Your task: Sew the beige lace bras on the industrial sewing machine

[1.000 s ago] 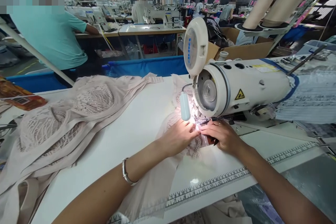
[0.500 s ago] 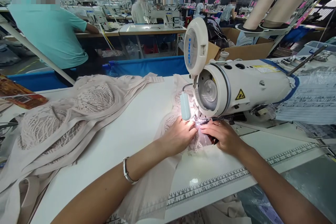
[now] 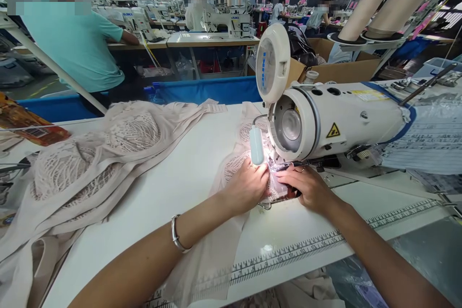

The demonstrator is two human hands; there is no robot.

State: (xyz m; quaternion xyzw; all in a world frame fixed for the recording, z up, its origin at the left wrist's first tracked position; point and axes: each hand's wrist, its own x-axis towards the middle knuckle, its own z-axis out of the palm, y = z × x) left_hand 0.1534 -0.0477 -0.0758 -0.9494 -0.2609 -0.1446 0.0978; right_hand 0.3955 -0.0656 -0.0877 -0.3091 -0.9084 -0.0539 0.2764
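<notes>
Pale pink lace fabric (image 3: 235, 167) lies under the needle area of a white sewing machine (image 3: 346, 118), lit by a small lamp (image 3: 256, 147). My left hand (image 3: 247, 184) is closed on the lace just left of the needle, its fingers bent and bunched. From the other side, my right hand (image 3: 309, 186) holds the right edge of the same piece, fingertips pressed together on it and thumb mostly hidden. Something dark red shows beneath the right fingers. Sheer fabric (image 3: 209, 260) trails from under my left forearm to the table's front edge. The needle itself is hidden.
Beige lace bras (image 3: 133, 134) lie heaped on the left of the white table (image 3: 173, 178). A printed ruler (image 3: 288, 255) runs along the front edge. Thread cones (image 3: 361, 14) stand at upper right. Beyond a blue cloth bin (image 3: 209, 90), a person in turquoise (image 3: 72, 48) sits.
The lace edge between my hands has shifted away from me, toward the machine. A bent metal wire now shows in front of my fingers. Both hands stay nearly in place; the view has shifted slightly.
</notes>
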